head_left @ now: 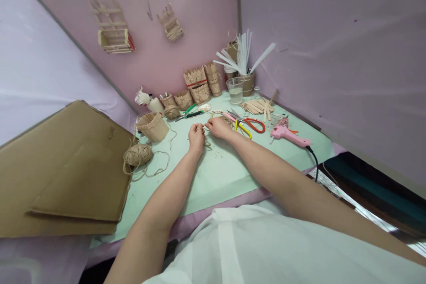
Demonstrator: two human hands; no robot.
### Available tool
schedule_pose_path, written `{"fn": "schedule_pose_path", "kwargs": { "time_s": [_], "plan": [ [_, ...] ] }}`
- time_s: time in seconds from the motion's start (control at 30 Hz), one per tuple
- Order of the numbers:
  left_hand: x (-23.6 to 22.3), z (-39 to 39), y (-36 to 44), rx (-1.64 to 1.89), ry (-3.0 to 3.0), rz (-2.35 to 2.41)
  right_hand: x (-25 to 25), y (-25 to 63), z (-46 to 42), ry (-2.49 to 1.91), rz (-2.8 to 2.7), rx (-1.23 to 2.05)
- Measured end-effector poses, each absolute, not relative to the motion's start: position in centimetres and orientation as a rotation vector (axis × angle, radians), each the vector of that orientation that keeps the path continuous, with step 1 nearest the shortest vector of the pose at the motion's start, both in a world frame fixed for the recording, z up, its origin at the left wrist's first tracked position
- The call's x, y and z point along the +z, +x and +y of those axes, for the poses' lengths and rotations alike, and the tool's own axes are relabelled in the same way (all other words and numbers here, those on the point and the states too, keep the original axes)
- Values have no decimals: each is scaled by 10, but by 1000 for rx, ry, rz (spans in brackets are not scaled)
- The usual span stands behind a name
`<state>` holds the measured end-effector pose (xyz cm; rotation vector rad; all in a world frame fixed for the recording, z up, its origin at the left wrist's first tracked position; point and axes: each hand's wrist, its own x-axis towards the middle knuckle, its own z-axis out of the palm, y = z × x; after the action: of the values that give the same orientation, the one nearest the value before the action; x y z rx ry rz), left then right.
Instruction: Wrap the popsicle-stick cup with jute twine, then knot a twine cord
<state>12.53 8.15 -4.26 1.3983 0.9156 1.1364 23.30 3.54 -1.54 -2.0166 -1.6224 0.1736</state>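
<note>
Over the middle of the table, my left hand [196,136] and my right hand [218,127] are close together, both with closed fingers. Between and below them runs a piece of brown twine [207,144]; both hands pinch it, and its loose part hangs near the tabletop. Just right of my right hand lie yellow-handled scissors [245,131] and red-handled scissors [256,125]. A ball of twine [138,155] rests at the left, with a loose strand trailing onto the table. Behind it stands a round container of wooden sticks [153,127].
At right lies a pink glue gun [289,136], its cord over the edge. Farther back are craft sticks [257,106], a clear cup of liquid [236,91], pliers [189,115] and a spray bottle [151,101]. Cardboard sheets [66,164] lean at left.
</note>
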Motion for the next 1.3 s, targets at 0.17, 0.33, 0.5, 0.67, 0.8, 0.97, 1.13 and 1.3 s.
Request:
{"fn": "schedule_pose_path", "kwargs": {
  "time_s": [0.17, 0.33, 0.5, 0.67, 0.8, 0.97, 1.13, 1.3],
  "plan": [
    [-34, 81, 123, 1260, 1288, 927, -16, 233, 36, -2012, -1608, 198],
    [-34, 82, 122, 1261, 1257, 940, -13, 230, 33, -1826, -1620, 208],
    [-38, 83, 123, 1201, 1239, 932, -10, 225, 30, -1515, -1650, 232],
    [-39, 83, 123, 1171, 1257, 954, -8, 223, 27, -1442, -1672, 288],
    [-41, 84, 124, 1167, 1304, 946, -7, 223, 28, -1408, -1686, 269],
    [-45, 87, 124, 1126, 1360, 963, -8, 223, 29, -1446, -1705, 237],
    [-46, 84, 125, 1117, 1474, 940, -10, 226, 31, -1557, -1629, 185],
    [-41, 77, 126, 1076, 1477, 924, -11, 230, 33, -1649, -1539, 181]
  ]
}}
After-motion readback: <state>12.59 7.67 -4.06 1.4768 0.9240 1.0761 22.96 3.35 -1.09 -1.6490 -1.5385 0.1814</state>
